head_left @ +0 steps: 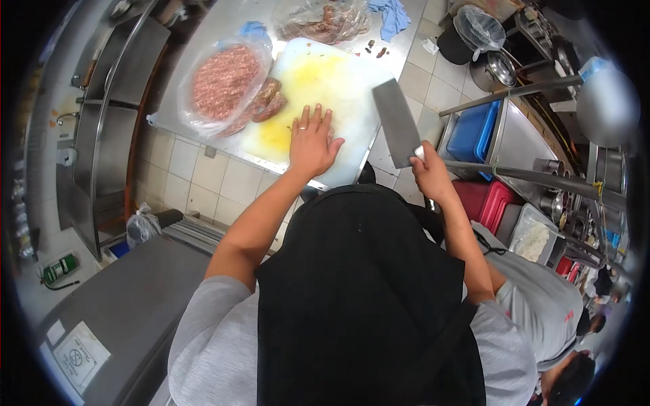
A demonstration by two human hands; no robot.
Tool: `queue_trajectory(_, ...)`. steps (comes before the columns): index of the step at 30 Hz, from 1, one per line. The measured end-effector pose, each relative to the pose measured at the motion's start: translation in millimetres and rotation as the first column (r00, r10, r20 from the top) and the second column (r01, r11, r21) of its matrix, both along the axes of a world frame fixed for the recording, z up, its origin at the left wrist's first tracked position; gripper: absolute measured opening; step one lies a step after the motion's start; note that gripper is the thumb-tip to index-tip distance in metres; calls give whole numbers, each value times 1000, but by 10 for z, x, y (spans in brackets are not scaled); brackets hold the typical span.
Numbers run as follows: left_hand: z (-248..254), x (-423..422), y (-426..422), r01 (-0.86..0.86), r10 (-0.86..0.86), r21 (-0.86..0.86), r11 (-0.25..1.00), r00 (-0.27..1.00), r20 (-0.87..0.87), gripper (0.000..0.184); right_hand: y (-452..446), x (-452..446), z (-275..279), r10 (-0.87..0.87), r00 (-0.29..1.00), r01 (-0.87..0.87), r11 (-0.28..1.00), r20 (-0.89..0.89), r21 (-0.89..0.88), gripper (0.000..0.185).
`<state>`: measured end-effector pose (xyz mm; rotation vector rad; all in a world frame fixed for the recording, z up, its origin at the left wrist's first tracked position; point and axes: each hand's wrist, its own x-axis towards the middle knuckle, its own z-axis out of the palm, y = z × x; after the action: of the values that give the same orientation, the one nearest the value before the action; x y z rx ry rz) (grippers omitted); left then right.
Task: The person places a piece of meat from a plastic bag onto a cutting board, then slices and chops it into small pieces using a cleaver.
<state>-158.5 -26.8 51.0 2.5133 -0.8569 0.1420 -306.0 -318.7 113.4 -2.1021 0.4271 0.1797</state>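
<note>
My left hand [313, 141] lies flat on the white cutting board [352, 74], fingers spread, a ring on one finger. Yellow stains mark the board around it. In my right hand [430, 174] is a cleaver [398, 122], gripped by its handle, its broad blade held up off the board's right edge. Just left of my left hand, dark pieces of meat [269, 100] rest at the board's edge. Beside them sits a clear plastic bag of ground meat [227, 78]. Another plastic bag with brownish meat [325, 24] is at the board's far side.
Blue cloths [391, 19] and small dark scraps [378, 49] lie on the metal table [406, 51]. To the right are a metal rack [528, 135], blue bins [474, 132] and red bins [484, 203]. Another person in a grey shirt [542, 298] is close behind my right arm.
</note>
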Motion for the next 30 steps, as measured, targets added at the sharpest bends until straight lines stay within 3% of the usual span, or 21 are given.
queue_trajectory(1, -64, 26, -50, 9, -9, 112, 994, 1000, -2, 67, 21, -92, 82, -129, 989, 134, 988, -74, 73, 27)
queue_trajectory(2, -117, 23, -93, 21, -20, 223, 975, 1000, -7, 66, -3, -187, 37, -146, 986, 152, 986, -78, 74, 27)
queue_trajectory(9, -93, 147, -44, 149, -173, 298, 943, 983, 54, 62, 18, -494, -136, -239, 969, 243, 969, -66, 53, 25)
queue_trajectory(11, -67, 121, -13, 166, -185, 199, 966, 979, 82, 60, 82, -502, -137, -268, 961, 272, 960, -63, 59, 24)
queue_trajectory(15, -101, 59, 74, 207, -207, 144, 968, 978, -15, 58, 186, -392, 150, -171, 984, 172, 985, -51, 29, 23)
queue_trajectory(20, -9, -35, 99, 290, -287, 135, 947, 957, -39, 59, 211, -364, 71, -76, 996, 77, 997, -39, 6, 23)
queue_trajectory(21, 18, -87, 108, 318, -289, 155, 935, 939, -186, 66, 222, -353, 65, -53, 998, 53, 999, -17, -6, 23)
queue_trajectory(22, 16, -114, 83, 313, -282, 155, 937, 940, -193, 66, 236, -336, 56, -28, 1000, 28, 999, 3, -19, 23)
queue_trajectory(24, -7, -126, 5, 243, -244, 262, 934, 969, -28, 72, 248, -273, 64, -13, 1000, 13, 1000, -4, -19, 21)
queue_trajectory(26, 1, -120, -20, 240, -208, 319, 917, 969, -131, 74, 280, -241, 59, 22, 1000, -23, 1000, -20, -17, 18)
queue_trajectory(30, -1, -51, -16, 221, -206, 371, 902, 975, -82, 75, 372, 7, 33, 92, 995, -94, 994, -29, -61, 22)
